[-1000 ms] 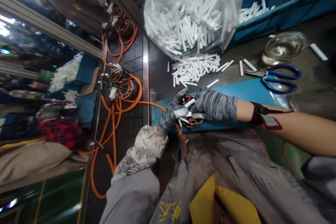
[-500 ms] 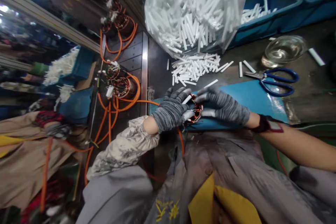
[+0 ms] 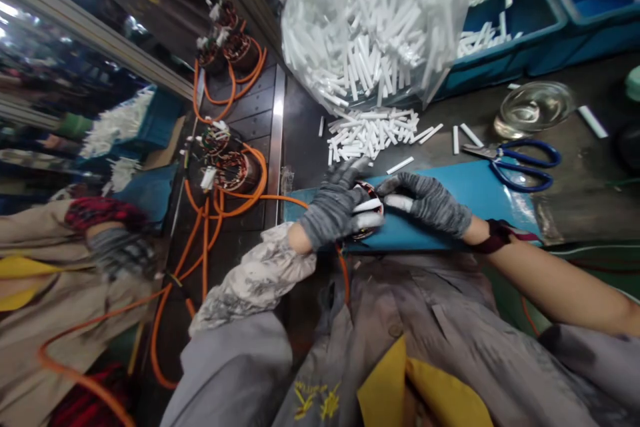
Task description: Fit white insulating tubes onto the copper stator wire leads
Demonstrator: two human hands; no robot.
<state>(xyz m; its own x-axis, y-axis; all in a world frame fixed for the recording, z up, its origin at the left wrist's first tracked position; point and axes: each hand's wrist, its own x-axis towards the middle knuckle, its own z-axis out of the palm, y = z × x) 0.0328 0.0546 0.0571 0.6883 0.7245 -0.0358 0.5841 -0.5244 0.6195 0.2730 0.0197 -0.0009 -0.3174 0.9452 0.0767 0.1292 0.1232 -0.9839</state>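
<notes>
A wound motor stator (image 3: 364,235) with copper-coloured wires sits on a blue mat (image 3: 450,213) in front of me, partly covered by my hands. My left hand (image 3: 334,207), in a grey knit glove with a white thumb tip, lies across its left side. Between that thumb and the fingers is a white tube (image 3: 369,205), pointing over the stator. At the right rim, my right hand (image 3: 430,203), gloved alike, has its thumb and forefinger pinched together. Whatever lies between those fingertips is too small to make out.
Loose white tubes (image 3: 373,130) are heaped beyond the mat, below a clear bag (image 3: 370,27) of tubes. Blue-handled scissors (image 3: 525,163) and a glass bowl (image 3: 537,107) are at right. Wound stators (image 3: 235,170) with orange cables (image 3: 205,240) stand left, near a co-worker's gloved hand (image 3: 120,250).
The white tube in my left hand has swung down over the stator. My right hand's fingers have gone from spread to pinched at the rim. The co-worker's hand has moved slightly.
</notes>
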